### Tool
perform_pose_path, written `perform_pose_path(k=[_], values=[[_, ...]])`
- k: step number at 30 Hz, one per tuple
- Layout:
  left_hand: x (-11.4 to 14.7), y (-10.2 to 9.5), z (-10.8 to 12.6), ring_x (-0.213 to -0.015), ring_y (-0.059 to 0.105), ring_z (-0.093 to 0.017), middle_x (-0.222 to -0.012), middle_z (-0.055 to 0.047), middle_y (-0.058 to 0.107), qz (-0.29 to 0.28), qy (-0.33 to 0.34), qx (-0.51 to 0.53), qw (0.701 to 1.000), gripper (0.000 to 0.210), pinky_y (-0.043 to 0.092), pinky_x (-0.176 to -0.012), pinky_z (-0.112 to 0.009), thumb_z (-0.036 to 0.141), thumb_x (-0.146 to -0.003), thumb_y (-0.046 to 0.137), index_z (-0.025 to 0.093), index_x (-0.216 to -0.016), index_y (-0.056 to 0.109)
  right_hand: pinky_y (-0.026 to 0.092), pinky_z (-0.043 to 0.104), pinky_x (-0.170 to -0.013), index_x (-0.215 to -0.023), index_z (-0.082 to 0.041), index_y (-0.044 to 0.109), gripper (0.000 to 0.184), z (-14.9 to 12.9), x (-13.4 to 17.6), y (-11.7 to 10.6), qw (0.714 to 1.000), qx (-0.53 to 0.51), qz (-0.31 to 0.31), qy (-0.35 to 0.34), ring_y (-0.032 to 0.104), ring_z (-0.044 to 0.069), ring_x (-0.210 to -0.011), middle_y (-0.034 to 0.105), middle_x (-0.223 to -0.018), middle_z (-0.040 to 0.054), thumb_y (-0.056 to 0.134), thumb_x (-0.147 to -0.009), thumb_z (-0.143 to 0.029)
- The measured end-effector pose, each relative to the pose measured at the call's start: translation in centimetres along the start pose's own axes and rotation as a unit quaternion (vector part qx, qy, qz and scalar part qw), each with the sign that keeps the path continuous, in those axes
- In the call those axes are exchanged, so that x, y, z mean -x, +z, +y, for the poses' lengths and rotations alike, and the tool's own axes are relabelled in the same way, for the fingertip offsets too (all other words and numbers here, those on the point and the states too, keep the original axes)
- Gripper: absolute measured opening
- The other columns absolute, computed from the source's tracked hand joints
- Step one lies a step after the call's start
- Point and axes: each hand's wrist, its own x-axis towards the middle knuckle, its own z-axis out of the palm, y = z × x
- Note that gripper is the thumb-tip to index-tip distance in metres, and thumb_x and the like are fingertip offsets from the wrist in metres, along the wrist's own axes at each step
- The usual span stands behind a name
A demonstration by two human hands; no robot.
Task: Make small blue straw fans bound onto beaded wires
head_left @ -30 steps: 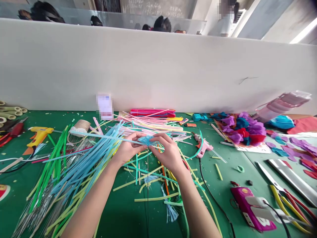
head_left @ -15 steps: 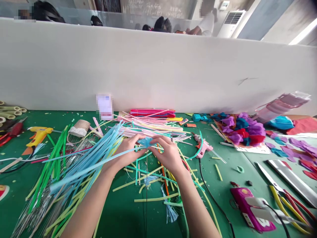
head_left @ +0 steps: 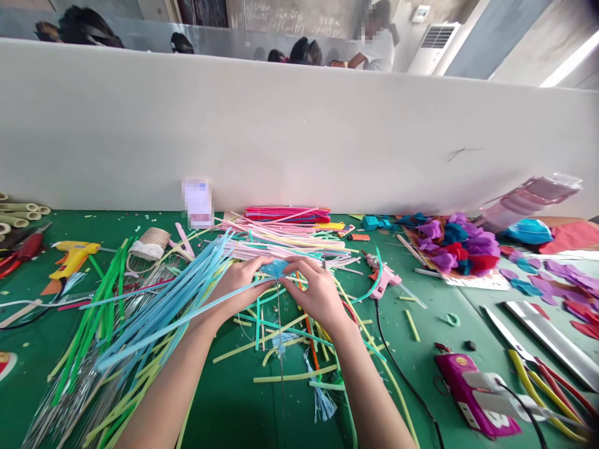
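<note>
Between the fingertips of both hands is a small light-blue piece [head_left: 274, 269], its exact shape partly covered by the fingers. A thin wire stem [head_left: 281, 349] hangs down from it toward the table. My left hand [head_left: 234, 288] is closed on the piece, and a long light-blue pipe cleaner [head_left: 182, 321] runs out from its fingers to the lower left. My right hand [head_left: 317, 290] pinches the piece from the other side. Left of the hands lies a bundle of light-blue pipe cleaners [head_left: 187, 280]. A blue tassel [head_left: 322, 399] rests below the right hand.
Green pipe cleaners [head_left: 105, 305], a yellow glue gun [head_left: 73, 257] and a twine roll [head_left: 152, 242] lie left. A pink glue gun [head_left: 384, 274], its cord, scissors [head_left: 515, 349] and a magenta device [head_left: 461, 380] are right. A white partition [head_left: 304, 137] stands behind.
The wire stem's lower end has swung slightly to the right. Both hands keep nearly the same place and grip; the view has shifted a little.
</note>
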Motion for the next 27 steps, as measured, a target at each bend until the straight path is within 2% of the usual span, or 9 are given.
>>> perform_pose_path(k=[3,6,9,11,13,19,23,27], values=[[0.0,-0.2,0.5,-0.113,0.066,-0.027,-0.124,-0.005,0.071,0.013,-0.011,0.033,0.999,0.043,0.050,-0.095,-0.036,0.045,-0.088,0.067,0.026,-0.126,0.062,0.050,0.034,-0.092,-0.104,-0.024,0.064,0.018,0.2,0.0,-0.1,1.000,-0.020,0.003,0.021,0.066,0.022,-0.106,0.071,-0.113,0.0052,0.069,-0.087,-0.021],[-0.1,-0.2,1.0,-0.109,0.068,-0.026,-0.128,-0.005,0.068,-0.010,-0.027,0.146,0.989,0.050,0.053,-0.092,-0.035,0.036,-0.085,0.070,0.027,-0.133,0.058,0.052,0.035,-0.088,-0.114,-0.025,0.062,0.033,0.4,-0.2,-0.2,0.995,-0.055,0.010,0.077,0.067,0.022,-0.100,0.071,-0.113,0.0046,0.074,-0.083,-0.026],[-0.3,0.1,1.1,-0.104,0.069,-0.025,-0.130,-0.007,0.065,-0.037,-0.064,0.300,0.951,0.057,0.057,-0.085,-0.033,0.036,-0.082,0.074,0.024,-0.135,0.055,0.054,0.036,-0.087,-0.114,-0.025,0.062,0.037,0.6,-0.3,-0.2,0.987,-0.111,0.015,0.118,0.068,0.021,-0.096,0.071,-0.113,0.0050,0.077,-0.080,-0.030],[-0.5,0.5,1.0,-0.101,0.069,-0.025,-0.126,-0.009,0.067,-0.017,-0.102,0.352,0.930,0.055,0.057,-0.081,-0.032,0.039,-0.078,0.078,0.021,-0.128,0.059,0.055,0.035,-0.085,-0.113,-0.024,0.062,0.039,0.7,-0.3,-0.1,0.975,-0.175,0.014,0.135,0.068,0.021,-0.098,0.070,-0.117,0.0064,0.078,-0.078,-0.032],[-0.7,0.9,0.7,-0.099,0.069,-0.024,-0.120,-0.009,0.069,0.008,-0.131,0.363,0.923,0.053,0.057,-0.079,-0.031,0.039,-0.075,0.081,0.019,-0.120,0.063,0.056,0.034,-0.082,-0.114,-0.024,0.061,0.042,0.9,-0.3,-0.1,0.957,-0.241,0.012,0.162,0.068,0.022,-0.100,0.069,-0.116,0.0077,0.079,-0.077,-0.034],[-0.8,0.7,0.5,-0.095,0.068,-0.023,-0.112,-0.008,0.071,0.031,-0.153,0.366,0.918,0.050,0.055,-0.082,-0.032,0.037,-0.072,0.082,0.019,-0.116,0.066,0.055,0.030,-0.076,-0.102,-0.022,0.066,0.037,1.5,-0.4,-0.3,0.882,-0.397,-0.005,0.255,0.069,0.017,-0.080,0.071,-0.084,0.0013,0.082,-0.074,-0.039],[-0.8,0.5,0.6,-0.101,0.066,-0.025,-0.116,-0.008,0.069,0.037,-0.157,0.361,0.919,0.050,0.054,-0.085,-0.033,0.037,-0.071,0.083,0.018,-0.114,0.066,0.052,0.026,-0.069,-0.086,-0.019,0.067,0.028,1.1,-0.4,-0.2,0.845,-0.447,-0.018,0.293,0.065,0.013,-0.070,0.070,-0.073,-0.0001,0.082,-0.073,-0.038],[-0.6,0.4,0.6,-0.104,0.066,-0.025,-0.117,-0.008,0.068,0.042,-0.154,0.351,0.923,0.049,0.053,-0.087,-0.033,0.037,-0.072,0.082,0.018,-0.114,0.066,0.050,0.022,-0.064,-0.077,-0.017,0.066,0.028,0.8,-0.4,0.0,0.810,-0.485,-0.027,0.328,0.065,0.012,-0.067,0.070,-0.072,0.0004,0.084,-0.071,-0.037]])
